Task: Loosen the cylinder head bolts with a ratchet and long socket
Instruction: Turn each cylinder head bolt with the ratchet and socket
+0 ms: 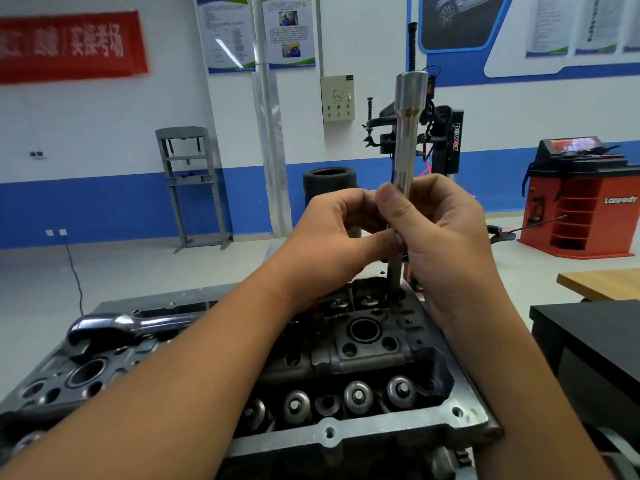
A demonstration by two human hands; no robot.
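Observation:
A long steel socket (408,133) stands upright above the far right corner of the cylinder head (363,368). My right hand (446,244) grips its lower shaft, thumb across the front. My left hand (332,237) pinches the same shaft just below, fingers curled round it. A dark, thinner length (394,277) runs down from my hands into a bolt hole at the head's far edge. The chrome ratchet (114,329) lies loose on the left part of the head, its handle hidden behind my left forearm.
The head sits on a grey steel plate (346,436). A black cabinet (588,344) and a wooden table corner (602,282) stand at the right. Behind are a tyre changer (446,140), stacked tyres (329,183), a red wheel balancer (581,202) and a grey press frame (188,185).

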